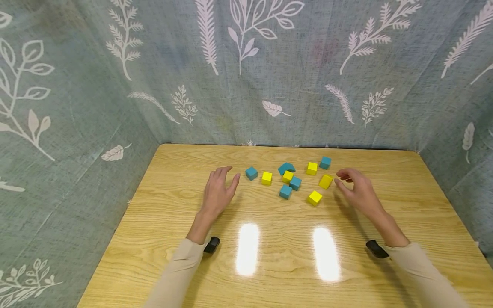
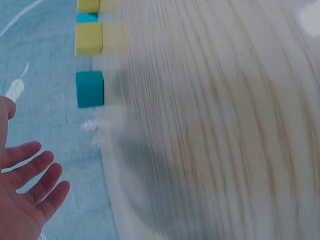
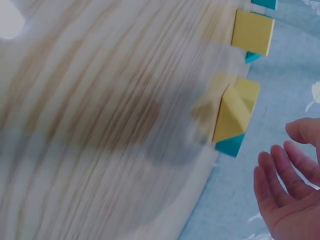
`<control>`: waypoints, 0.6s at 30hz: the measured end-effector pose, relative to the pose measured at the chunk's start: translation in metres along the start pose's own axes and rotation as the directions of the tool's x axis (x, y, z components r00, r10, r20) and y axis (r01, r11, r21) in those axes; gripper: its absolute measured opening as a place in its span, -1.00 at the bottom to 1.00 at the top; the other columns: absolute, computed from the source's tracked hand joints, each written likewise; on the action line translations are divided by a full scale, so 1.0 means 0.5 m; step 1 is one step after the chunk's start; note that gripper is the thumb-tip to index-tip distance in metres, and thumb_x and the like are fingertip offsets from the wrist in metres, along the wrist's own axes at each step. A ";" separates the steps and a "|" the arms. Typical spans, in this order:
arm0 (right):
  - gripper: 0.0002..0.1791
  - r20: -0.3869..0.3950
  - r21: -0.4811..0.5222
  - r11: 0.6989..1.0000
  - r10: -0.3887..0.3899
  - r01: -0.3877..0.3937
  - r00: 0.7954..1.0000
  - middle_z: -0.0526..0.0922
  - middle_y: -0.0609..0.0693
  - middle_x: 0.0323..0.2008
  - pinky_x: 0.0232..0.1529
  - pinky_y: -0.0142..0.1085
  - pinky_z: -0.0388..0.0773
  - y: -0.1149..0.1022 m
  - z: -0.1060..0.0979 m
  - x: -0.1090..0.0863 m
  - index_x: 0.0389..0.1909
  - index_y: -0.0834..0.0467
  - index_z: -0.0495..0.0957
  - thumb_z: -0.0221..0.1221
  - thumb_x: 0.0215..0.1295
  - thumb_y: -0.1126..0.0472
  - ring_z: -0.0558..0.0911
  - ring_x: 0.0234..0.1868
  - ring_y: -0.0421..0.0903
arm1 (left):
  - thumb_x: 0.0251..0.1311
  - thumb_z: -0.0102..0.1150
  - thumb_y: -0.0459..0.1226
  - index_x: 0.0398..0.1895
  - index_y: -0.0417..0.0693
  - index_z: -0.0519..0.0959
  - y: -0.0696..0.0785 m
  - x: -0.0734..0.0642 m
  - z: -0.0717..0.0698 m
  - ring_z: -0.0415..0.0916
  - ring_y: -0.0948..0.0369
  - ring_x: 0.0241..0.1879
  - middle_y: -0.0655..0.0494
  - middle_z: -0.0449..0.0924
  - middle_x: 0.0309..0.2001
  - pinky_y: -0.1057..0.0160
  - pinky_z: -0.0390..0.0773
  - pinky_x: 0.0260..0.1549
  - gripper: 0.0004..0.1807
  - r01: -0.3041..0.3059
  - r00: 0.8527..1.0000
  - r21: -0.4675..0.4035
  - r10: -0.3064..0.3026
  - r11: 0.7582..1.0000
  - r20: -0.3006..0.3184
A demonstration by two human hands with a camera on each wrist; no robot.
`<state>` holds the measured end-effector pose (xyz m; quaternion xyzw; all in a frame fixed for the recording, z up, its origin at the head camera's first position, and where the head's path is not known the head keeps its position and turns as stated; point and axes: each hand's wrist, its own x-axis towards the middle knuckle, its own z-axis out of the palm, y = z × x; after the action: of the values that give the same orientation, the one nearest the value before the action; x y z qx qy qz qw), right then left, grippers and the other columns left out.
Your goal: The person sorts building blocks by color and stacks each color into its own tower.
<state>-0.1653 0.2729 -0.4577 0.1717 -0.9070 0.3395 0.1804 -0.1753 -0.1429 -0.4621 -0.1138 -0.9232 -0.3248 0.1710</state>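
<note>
My left hand hovers over the wooden table, fingers relaxed and holding nothing; the nearest block is a blue cube. In the left wrist view, that cube lies beyond the spread fingers. My right hand is also empty, fingers loosely bent, just right of a yellow block. Seen from the right wrist, this yellow block shows a slanted, wedge-like face. Between the hands are yellow cubes, blue cubes and an angular blue piece, partly hidden by another yellow cube.
At the back right of the group lie one more yellow cube and a blue cube. A leaf-patterned curtain hangs behind and beside the table. Two bright reflections show on the tabletop. Each wrist carries a small black device.
</note>
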 end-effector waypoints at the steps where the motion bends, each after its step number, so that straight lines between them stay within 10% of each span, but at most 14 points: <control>1: -0.78 0.004 0.008 1.000 0.002 -0.002 1.000 0.65 0.31 -0.11 -0.15 0.15 0.61 -0.004 0.003 0.001 -0.03 0.42 0.58 0.29 0.37 0.43 0.65 -0.12 0.26 | 0.52 0.13 -0.08 0.23 -0.35 0.54 0.004 0.000 0.004 0.50 -0.16 0.07 -0.26 0.56 0.17 -0.11 0.58 0.02 -0.50 0.000 1.000 -0.008 0.000 1.000 -0.002; 18: -0.71 0.031 0.097 0.994 -0.059 0.055 0.998 0.67 0.27 -0.10 -0.12 0.11 0.64 -0.055 0.065 0.023 0.03 0.41 0.58 0.32 0.33 0.43 0.67 -0.14 0.18 | 0.50 0.17 -0.24 0.17 -0.38 0.57 0.081 0.007 0.083 0.51 -0.14 -0.03 -0.27 0.57 0.01 -0.02 0.61 -0.08 -0.63 -0.054 0.997 -0.229 0.065 0.972 0.041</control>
<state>-0.1703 0.2294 -0.4604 0.2117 -0.8873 0.3745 0.1662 -0.1757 -0.0853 -0.4685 -0.1681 -0.8799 -0.4204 0.1441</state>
